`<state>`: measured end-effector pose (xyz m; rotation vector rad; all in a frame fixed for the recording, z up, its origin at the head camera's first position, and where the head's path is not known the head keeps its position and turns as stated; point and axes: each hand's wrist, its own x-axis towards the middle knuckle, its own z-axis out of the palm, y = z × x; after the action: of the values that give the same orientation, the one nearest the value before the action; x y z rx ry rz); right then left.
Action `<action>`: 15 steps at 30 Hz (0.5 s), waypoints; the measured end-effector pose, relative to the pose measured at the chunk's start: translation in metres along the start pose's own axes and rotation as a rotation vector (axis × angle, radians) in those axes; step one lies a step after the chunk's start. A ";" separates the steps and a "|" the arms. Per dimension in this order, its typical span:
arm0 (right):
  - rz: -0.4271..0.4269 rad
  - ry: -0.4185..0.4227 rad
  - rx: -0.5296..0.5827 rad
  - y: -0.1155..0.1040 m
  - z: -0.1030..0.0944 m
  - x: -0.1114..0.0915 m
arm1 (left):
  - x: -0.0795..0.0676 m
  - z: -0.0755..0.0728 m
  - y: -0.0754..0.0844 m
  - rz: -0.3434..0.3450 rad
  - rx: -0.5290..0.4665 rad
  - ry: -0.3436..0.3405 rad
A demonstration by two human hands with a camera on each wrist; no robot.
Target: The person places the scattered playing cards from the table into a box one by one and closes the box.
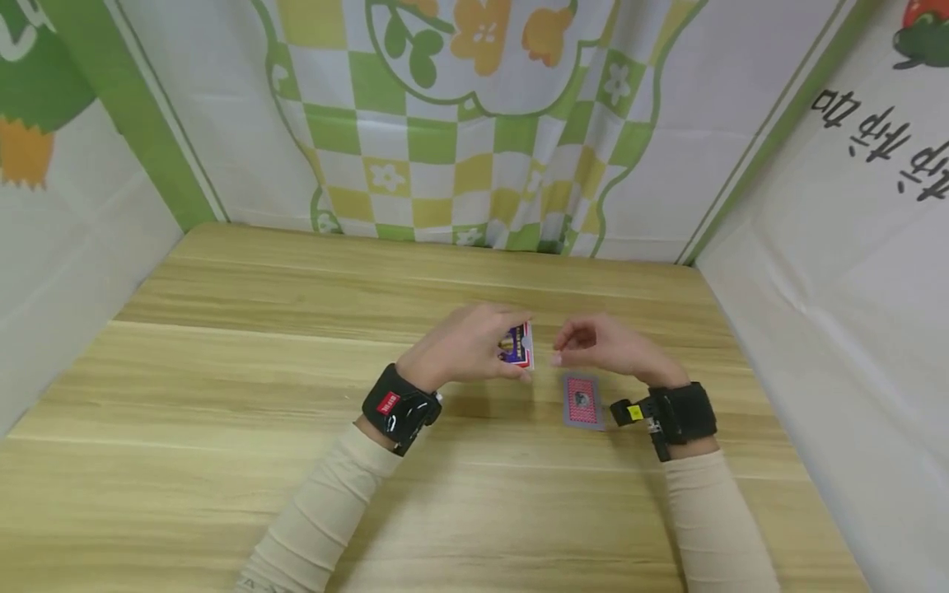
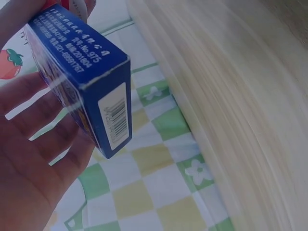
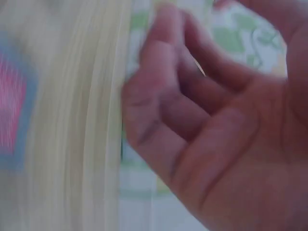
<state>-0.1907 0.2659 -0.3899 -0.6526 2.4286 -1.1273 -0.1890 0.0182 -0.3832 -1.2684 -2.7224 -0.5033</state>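
Observation:
My left hand holds a playing card box between thumb and fingers, above the table. The left wrist view shows the blue side of the box and its barcode end, with the fingers along its face. To the right of the box is my right hand, its fingers loosely bent and a gap between thumb and forefinger. It holds nothing, as the blurred right wrist view of the hand also shows. Just below it on the table lies a red-backed playing card deck with a pale border.
The wood-grain table reaches back to a green and yellow checked curtain. White printed cloth walls close in both sides. Each wrist wears a black strap with a small camera.

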 end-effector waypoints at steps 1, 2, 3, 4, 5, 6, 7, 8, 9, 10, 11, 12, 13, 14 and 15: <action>0.013 -0.019 -0.048 0.004 -0.003 -0.002 | 0.000 0.000 0.000 0.000 0.009 0.000; 0.032 -0.039 -0.095 0.007 -0.004 -0.004 | 0.000 0.001 -0.001 0.000 0.015 0.000; 0.068 -0.056 -0.154 0.010 -0.005 -0.006 | 0.000 0.001 -0.001 0.001 0.022 0.001; 0.112 -0.076 -0.209 0.013 -0.004 -0.007 | 0.000 0.002 -0.001 0.004 0.027 0.001; 0.163 -0.093 -0.277 0.015 -0.003 -0.007 | -0.001 0.003 -0.001 0.005 0.029 -0.001; 0.217 -0.110 -0.341 0.021 0.000 -0.007 | -0.001 0.004 -0.002 0.004 0.035 -0.002; 0.266 -0.124 -0.391 0.021 0.003 -0.007 | -0.001 0.004 -0.002 0.003 0.038 -0.007; 0.305 -0.136 -0.439 0.021 0.007 -0.006 | -0.001 0.005 -0.003 0.001 0.040 -0.011; 0.332 -0.144 -0.480 0.022 0.010 -0.006 | -0.001 0.005 -0.003 0.000 0.042 -0.013; 0.344 -0.148 -0.502 0.022 0.013 -0.005 | 0.000 0.006 -0.003 -0.003 0.045 -0.015; 0.349 -0.146 -0.522 0.021 0.015 -0.003 | 0.000 0.006 -0.004 -0.007 0.044 -0.017; 0.346 -0.144 -0.526 0.021 0.018 -0.002 | 0.000 0.007 -0.004 -0.011 0.045 -0.018; 0.344 -0.141 -0.522 0.021 0.019 -0.001 | 0.000 0.007 -0.004 -0.013 0.044 -0.020; 0.342 -0.135 -0.523 0.021 0.020 0.000 | 0.000 0.007 -0.004 -0.014 0.044 -0.022; 0.339 -0.127 -0.526 0.022 0.021 0.001 | 0.000 0.008 -0.004 -0.014 0.047 -0.023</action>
<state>-0.1862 0.2650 -0.4197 -0.4128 2.6005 -0.3036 -0.1916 0.0182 -0.3915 -1.2525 -2.7472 -0.4262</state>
